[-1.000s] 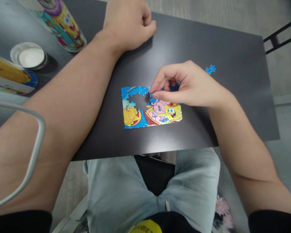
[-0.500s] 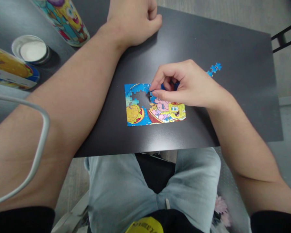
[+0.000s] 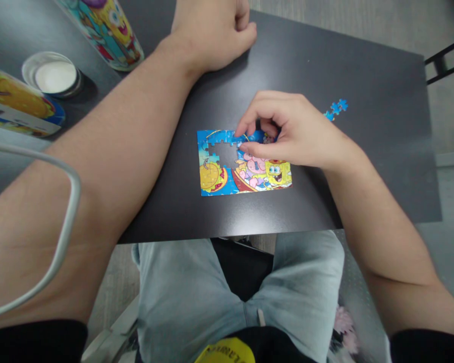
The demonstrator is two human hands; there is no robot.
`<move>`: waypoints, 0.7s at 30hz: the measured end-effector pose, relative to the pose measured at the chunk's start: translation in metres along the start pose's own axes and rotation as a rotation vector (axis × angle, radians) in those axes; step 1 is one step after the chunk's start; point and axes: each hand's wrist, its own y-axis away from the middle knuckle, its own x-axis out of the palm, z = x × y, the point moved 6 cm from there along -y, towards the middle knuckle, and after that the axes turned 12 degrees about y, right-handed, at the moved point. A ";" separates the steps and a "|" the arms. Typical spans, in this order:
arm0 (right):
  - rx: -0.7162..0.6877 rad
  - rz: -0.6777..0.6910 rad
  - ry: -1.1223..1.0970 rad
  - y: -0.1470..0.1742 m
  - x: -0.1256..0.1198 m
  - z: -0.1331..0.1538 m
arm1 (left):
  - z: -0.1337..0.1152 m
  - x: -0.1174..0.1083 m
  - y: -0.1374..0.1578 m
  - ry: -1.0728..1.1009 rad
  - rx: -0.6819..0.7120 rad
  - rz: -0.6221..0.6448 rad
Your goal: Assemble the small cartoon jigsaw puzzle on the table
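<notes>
A cartoon jigsaw puzzle [image 3: 212, 176] lies flat on the dark table, with a gap in its upper left middle. My right hand [image 3: 287, 128] is over its upper right part. The thumb and index fingertips are slightly apart at the gap's right edge, with nothing visible between them; the other fingers curl in. Part of the puzzle is hidden under this hand. My left hand [image 3: 215, 38] rests on the table at the top, curled closed, partly cut off by the frame edge. I see nothing in it, though its palm side is hidden.
Several loose blue puzzle pieces [image 3: 336, 108] lie beyond my right wrist. At the left stand a cartoon-printed can [image 3: 115, 38], a round open container with a white inside [image 3: 55, 75] and another printed can [image 3: 20, 103]. A white cable [image 3: 70, 212] crosses over my left forearm.
My right thumb and index fingertip have parted a little at the puzzle's gap. The whole view has shifted slightly. My left hand stays closed on the table.
</notes>
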 end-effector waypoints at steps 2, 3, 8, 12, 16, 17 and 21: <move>0.013 -0.006 -0.002 -0.001 0.000 -0.002 | 0.000 -0.001 0.001 0.003 -0.007 0.003; 0.020 -0.007 -0.006 -0.001 0.001 -0.003 | 0.000 -0.002 0.002 0.006 -0.010 0.006; -0.010 -0.082 -0.013 0.000 -0.004 -0.002 | -0.002 -0.006 0.003 0.003 -0.018 0.013; 0.025 -0.430 -0.064 0.015 -0.043 -0.011 | 0.001 -0.006 0.001 0.003 0.007 -0.003; 0.195 -0.598 0.008 0.039 -0.088 -0.040 | 0.007 -0.006 -0.001 0.004 0.006 -0.021; 0.243 -0.603 0.049 0.044 -0.097 -0.048 | 0.009 -0.007 -0.001 -0.005 -0.012 -0.022; 0.416 -0.555 0.235 0.067 -0.120 -0.082 | 0.013 -0.010 0.000 -0.019 -0.058 0.029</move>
